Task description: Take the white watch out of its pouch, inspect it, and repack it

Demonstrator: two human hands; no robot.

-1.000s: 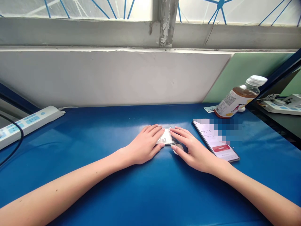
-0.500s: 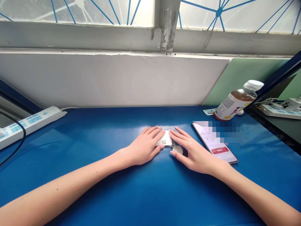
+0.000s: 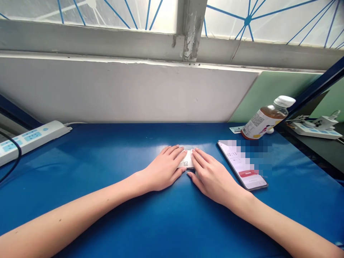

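Note:
A small, flat white piece with a shiny edge and a grey mark (image 3: 189,161) lies on the blue tabletop (image 3: 166,222); its exact kind is unclear. My left hand (image 3: 165,168) lies over its left side, fingers stretched out and thumb at the near edge. From the other side, my right hand (image 3: 212,175) touches the right edge with its fingertips. Its fingers are extended, and the thumb is apart on the near side. Both palms face down, and the ends of the piece are covered by my fingers.
Right of my right hand lies a phone (image 3: 252,179) with its screen lit and partly pixelated. A drink bottle (image 3: 264,120) stands behind it by a small label (image 3: 235,129). Power strips sit at the left (image 3: 34,138) and far right (image 3: 317,130). A wall closes off the back.
My right hand has moved slightly left and closer, its fingertips now over the piece's right edge. The round pale tag beside the piece is now hidden under it. My left hand stays nearly still.

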